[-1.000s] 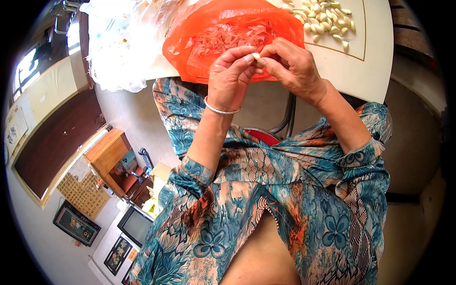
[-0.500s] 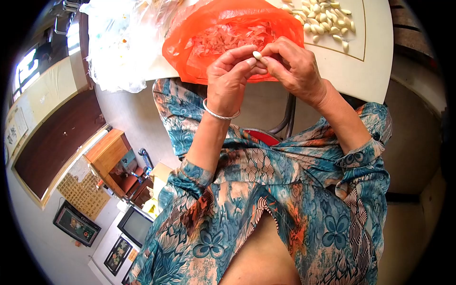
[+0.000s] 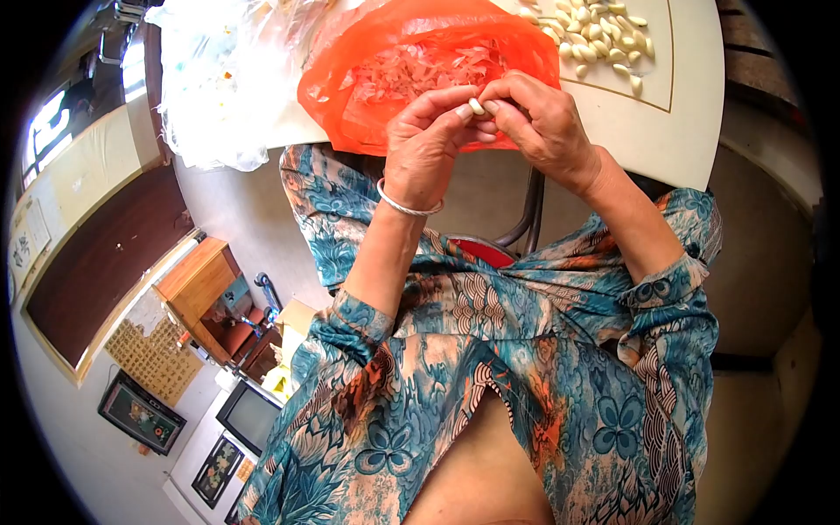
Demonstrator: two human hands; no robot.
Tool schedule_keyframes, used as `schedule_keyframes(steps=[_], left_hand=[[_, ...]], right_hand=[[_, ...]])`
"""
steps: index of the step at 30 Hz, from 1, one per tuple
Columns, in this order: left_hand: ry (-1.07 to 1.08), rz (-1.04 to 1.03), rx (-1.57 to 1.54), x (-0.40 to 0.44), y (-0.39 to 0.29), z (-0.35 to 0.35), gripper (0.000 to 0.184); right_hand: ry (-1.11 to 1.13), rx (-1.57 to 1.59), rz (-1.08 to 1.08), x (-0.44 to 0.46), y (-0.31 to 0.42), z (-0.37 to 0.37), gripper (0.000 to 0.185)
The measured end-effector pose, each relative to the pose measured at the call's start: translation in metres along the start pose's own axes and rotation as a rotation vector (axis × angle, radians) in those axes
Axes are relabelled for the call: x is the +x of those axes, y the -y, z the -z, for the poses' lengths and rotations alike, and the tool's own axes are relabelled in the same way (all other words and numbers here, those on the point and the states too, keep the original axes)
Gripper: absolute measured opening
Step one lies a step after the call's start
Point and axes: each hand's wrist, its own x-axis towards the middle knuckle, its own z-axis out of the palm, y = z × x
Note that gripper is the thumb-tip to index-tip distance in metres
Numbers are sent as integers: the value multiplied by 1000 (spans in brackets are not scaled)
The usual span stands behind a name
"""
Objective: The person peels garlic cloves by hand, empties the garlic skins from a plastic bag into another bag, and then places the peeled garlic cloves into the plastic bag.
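A home is suggested by the wooden cabinet [image 3: 194, 278] and dark screen [image 3: 248, 416]. A framed picture [image 3: 142, 410] is seen against the wall [image 3: 83, 437].

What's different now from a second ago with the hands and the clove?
The clove, between the left hand and right hand, has shifted a tiny bit down and right in the picture. Nothing was picked up or dropped. The clove pile and red bag stayed about the same.
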Motion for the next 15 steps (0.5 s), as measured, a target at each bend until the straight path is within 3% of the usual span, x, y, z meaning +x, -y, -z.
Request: schedule_keyframes(steps=[9,15], left_hand=[[-15,-3,24,1,-6,-5,20],[1,-261,495,0,8,-1,18]], right_hand=[[-23,81,-41,3,4,4,11],[2,40,-112,3,4,6,11]])
